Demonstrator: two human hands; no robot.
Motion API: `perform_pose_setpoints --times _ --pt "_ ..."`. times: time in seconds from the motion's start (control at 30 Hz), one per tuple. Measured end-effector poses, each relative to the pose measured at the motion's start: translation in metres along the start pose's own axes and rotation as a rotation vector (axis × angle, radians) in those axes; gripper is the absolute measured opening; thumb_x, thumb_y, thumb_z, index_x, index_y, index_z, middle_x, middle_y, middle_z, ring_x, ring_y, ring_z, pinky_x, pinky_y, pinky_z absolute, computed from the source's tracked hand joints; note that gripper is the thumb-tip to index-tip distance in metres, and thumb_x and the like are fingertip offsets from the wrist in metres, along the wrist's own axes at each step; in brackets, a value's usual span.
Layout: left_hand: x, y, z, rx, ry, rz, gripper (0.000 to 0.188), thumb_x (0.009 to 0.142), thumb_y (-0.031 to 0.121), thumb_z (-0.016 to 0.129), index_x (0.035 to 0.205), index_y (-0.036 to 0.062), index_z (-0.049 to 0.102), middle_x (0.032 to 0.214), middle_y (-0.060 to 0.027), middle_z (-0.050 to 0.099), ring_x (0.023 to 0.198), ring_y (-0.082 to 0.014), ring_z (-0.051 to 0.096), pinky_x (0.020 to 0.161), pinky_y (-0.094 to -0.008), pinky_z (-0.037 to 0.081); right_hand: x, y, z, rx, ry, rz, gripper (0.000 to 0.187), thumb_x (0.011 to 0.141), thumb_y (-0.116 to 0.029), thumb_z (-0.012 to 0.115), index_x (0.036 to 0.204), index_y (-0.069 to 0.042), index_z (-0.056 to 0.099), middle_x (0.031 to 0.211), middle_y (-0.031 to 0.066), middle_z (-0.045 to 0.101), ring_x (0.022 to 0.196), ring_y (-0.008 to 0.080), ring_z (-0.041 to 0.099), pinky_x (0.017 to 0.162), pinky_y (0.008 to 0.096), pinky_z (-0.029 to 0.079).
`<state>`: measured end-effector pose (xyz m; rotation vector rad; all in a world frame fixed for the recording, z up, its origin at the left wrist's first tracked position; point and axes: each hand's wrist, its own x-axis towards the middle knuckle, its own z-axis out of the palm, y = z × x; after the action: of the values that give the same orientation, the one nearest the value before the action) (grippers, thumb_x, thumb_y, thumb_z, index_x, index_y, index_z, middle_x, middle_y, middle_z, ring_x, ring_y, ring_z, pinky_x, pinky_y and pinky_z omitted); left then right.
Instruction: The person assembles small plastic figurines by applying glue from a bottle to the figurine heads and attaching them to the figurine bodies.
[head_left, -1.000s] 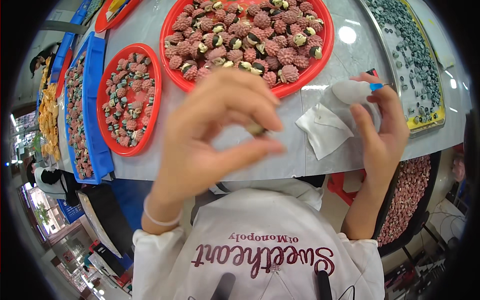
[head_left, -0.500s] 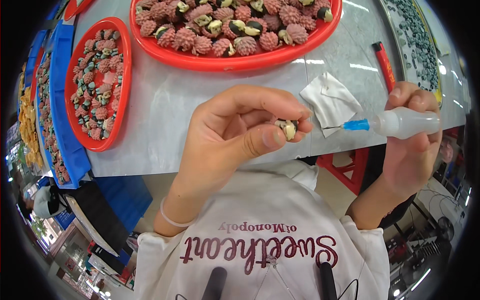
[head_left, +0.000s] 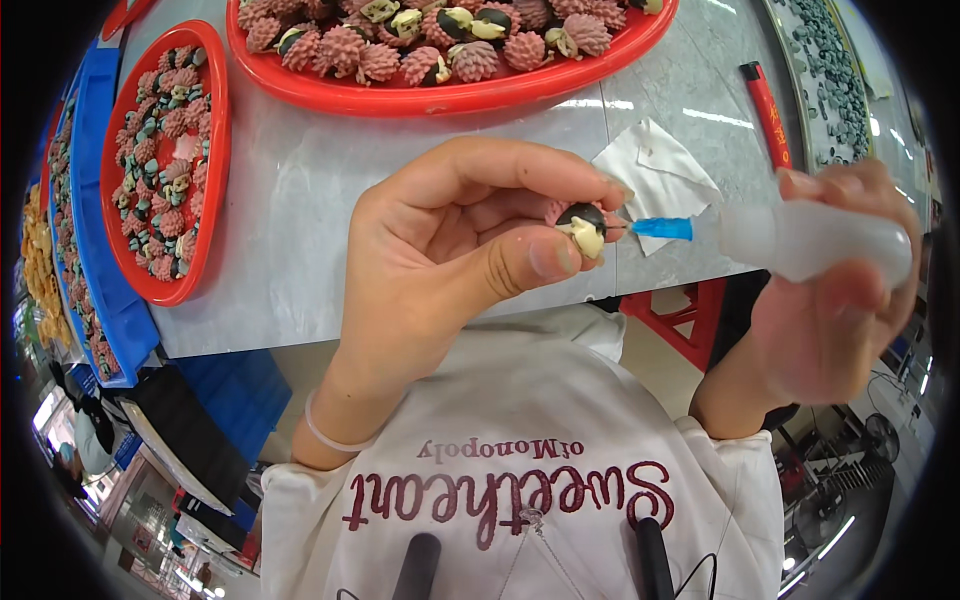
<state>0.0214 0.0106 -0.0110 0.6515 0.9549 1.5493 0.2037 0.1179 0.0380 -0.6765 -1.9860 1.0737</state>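
My left hand (head_left: 450,230) pinches a small figurine (head_left: 584,228) between thumb and fingertips. The piece is pink and knobbly, with a black part and a cream part. A thin needle with a blue hub (head_left: 662,229) points at its right side, and the tip seems to touch it. My right hand (head_left: 830,320), blurred, is wrapped round a translucent white squeeze bottle (head_left: 840,240) lying sideways. Between the blue hub and the bottle's collar is a pale stretch; I cannot tell whether they are joined.
A large red tray (head_left: 400,100) of similar pink pieces stands ahead. At left are a smaller red tray (head_left: 218,180) and a blue tray (head_left: 120,330) with more pieces. A white cloth (head_left: 660,175) and a red marker-like stick (head_left: 766,115) lie on the grey table (head_left: 290,220).
The blue-hubbed needle has moved left up to the figurine. The figurine has turned to show more of its black part. My right hand and the bottle are blurred and slightly farther right.
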Motion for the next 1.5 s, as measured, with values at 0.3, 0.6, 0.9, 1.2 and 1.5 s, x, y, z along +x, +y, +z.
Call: perform_pose_setpoints --times 0.3,0.6,0.9,1.2,1.5 --pt "0.002 -0.002 -0.001 0.010 -0.027 0.020 0.034 0.070 0.019 0.067 0.093 0.0005 0.051 0.092 -0.0155 0.055 0.083 -0.0239 0.058 0.067 -0.0281 0.048 -0.027 -0.029 0.007 -0.275 0.204 -0.087 0.052 0.070 -0.029 0.056 0.096 0.014 0.045 0.082 0.0246 0.052 0.067 0.0272 0.052 0.057 0.0331 0.045" --pt "0.001 -0.001 0.001 0.001 -0.010 -0.001 0.033 0.070 0.019 0.067 0.093 0.0011 0.050 0.093 -0.0149 0.054 0.083 -0.0247 0.058 0.067 -0.0280 0.047 -0.029 -0.021 0.009 -0.181 0.216 -0.111 0.051 0.072 -0.031 0.059 0.098 0.010 0.046 0.081 0.0232 0.052 0.066 0.0236 0.049 0.055 0.0268 0.040" --pt "0.002 0.002 0.000 -0.048 0.028 -0.038 0.033 0.070 0.018 0.067 0.092 0.0006 0.050 0.094 -0.0157 0.053 0.084 -0.0245 0.058 0.065 -0.0258 0.050 -0.010 -0.009 -0.008 0.124 -0.122 -0.147 0.050 0.076 -0.028 0.058 0.106 0.008 0.042 0.089 0.0221 0.049 0.077 0.0220 0.052 0.062 0.0255 0.045" --pt "0.002 0.003 0.004 -0.068 0.024 -0.038 0.033 0.071 0.016 0.066 0.093 0.0002 0.048 0.095 -0.0155 0.052 0.084 -0.0239 0.057 0.067 -0.0257 0.049 0.002 0.026 0.008 0.281 0.256 0.221 0.027 0.076 -0.009 0.055 0.096 -0.001 0.039 0.101 0.0241 0.051 0.089 0.0273 0.054 0.079 0.0340 0.041" --pt "-0.003 0.001 0.004 -0.059 0.039 -0.011 0.028 0.073 0.012 0.065 0.092 0.0002 0.048 0.093 -0.0136 0.051 0.084 -0.0219 0.056 0.069 -0.0255 0.048 0.014 0.056 0.018 -0.187 0.123 0.090 0.043 0.064 0.011 0.059 0.100 -0.003 0.040 0.090 0.0095 0.055 0.083 0.0151 0.054 0.076 0.0270 0.043"
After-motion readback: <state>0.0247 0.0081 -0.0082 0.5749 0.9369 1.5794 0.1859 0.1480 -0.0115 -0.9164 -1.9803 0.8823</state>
